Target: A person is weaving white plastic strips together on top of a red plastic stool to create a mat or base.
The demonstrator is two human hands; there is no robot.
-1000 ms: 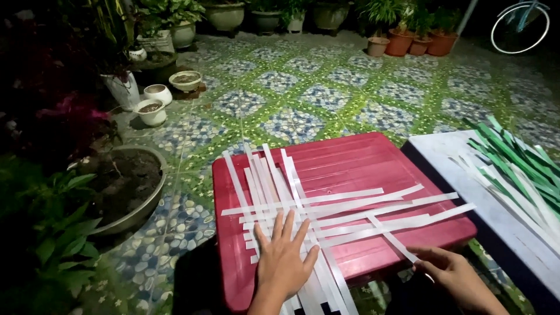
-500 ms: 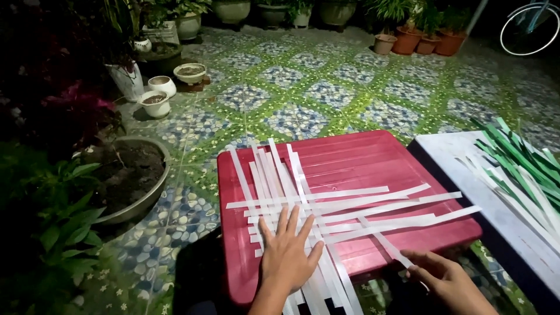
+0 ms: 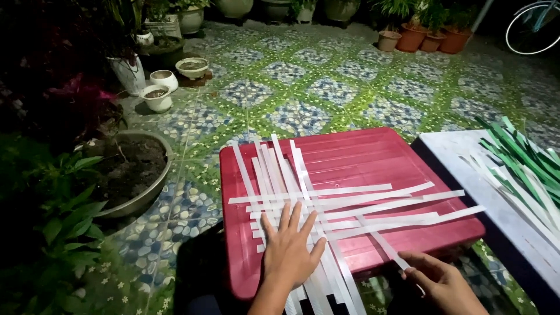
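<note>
Several white strips point(image 3: 326, 201) lie crossed in a loose weave on a red plastic lid point(image 3: 373, 157). My left hand point(image 3: 289, 248) presses flat on the crossing strips near the lid's front edge, fingers spread. My right hand point(image 3: 440, 280) is at the lid's front right corner and pinches the end of one slanted white strip point(image 3: 382, 242).
A white board point(image 3: 466, 169) at the right carries green and white strips point(image 3: 525, 160). A large soil-filled pot point(image 3: 131, 169) and leafy plants point(image 3: 58, 216) stand at the left. Small white pots point(image 3: 157, 96) and clay pots point(image 3: 414, 38) sit on the patterned tile floor point(image 3: 303, 99).
The view has shifted slightly. My left hand stays pressed on the strips; my right hand keeps hold of the slanted strip's end and has drawn it a little nearer the corner.
</note>
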